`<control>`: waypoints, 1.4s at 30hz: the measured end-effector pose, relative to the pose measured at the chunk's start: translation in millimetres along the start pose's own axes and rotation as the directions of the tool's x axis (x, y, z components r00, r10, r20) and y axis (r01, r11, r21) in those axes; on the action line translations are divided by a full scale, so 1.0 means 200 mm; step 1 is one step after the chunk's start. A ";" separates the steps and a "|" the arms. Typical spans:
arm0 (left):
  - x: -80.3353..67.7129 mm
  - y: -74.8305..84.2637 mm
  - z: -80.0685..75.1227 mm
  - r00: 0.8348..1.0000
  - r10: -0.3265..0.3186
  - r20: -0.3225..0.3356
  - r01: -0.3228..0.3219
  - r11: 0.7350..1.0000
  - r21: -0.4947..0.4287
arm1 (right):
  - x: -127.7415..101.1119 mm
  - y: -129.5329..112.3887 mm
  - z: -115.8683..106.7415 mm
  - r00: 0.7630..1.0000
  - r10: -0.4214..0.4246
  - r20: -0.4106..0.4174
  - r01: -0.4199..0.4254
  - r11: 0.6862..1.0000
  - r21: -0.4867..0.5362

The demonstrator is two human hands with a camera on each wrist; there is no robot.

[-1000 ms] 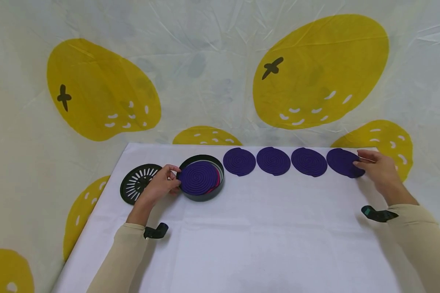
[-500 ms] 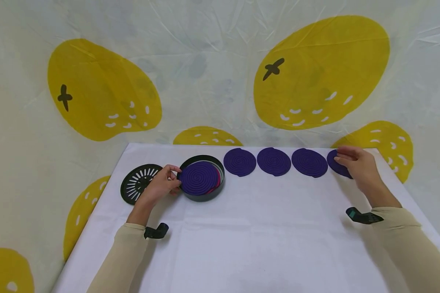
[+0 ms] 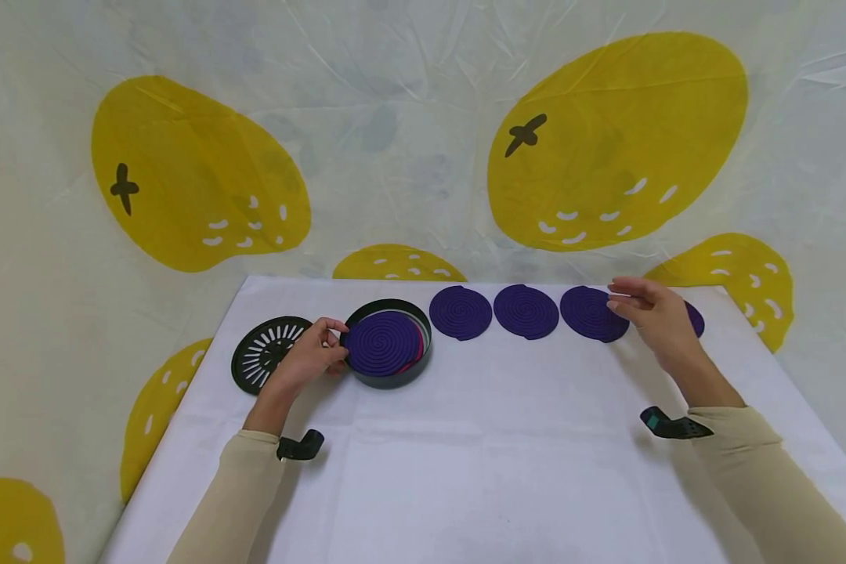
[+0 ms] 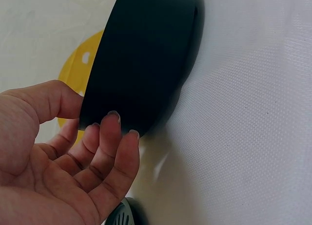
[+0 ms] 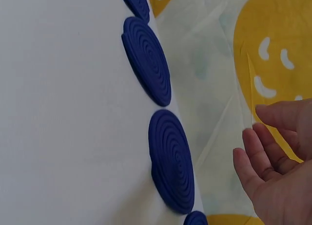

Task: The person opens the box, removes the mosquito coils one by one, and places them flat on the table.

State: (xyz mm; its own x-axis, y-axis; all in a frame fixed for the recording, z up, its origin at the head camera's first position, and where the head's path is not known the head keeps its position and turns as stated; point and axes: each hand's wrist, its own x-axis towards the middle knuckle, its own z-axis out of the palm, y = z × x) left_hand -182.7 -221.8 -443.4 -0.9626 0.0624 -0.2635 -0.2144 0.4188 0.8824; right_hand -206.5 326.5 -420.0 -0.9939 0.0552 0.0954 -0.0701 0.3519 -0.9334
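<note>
Four purple coils (image 3: 526, 311) laid in row on white cloth (image 3: 507, 454); my right hand (image 3: 654, 317) hovers empty, fingers loose. My left hand (image 3: 309, 356) grips black tin (image 3: 388, 374) rim, steadying stack. Next, probably: pinch top coil (image 3: 383, 342) gently.

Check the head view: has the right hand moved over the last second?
Yes. The right hand has shifted left along the row, from the rightmost purple coil toward the third purple coil, and holds nothing.
</note>
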 end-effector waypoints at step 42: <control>0.00 -0.03 0.00 0.997 0.072 0.028 -0.070 0.996 -0.055 | -0.05 -0.26 0.53 0.955 -0.076 0.286 0.058 0.996 0.070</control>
State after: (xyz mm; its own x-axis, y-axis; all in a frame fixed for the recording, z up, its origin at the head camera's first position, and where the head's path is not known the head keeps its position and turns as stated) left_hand -182.0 -224.7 -447.8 -0.9705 0.1177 -0.2105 -0.1553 0.3630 0.9188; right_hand -201.1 208.4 -410.0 -0.9684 -0.2416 0.0626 -0.1333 0.2884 -0.9482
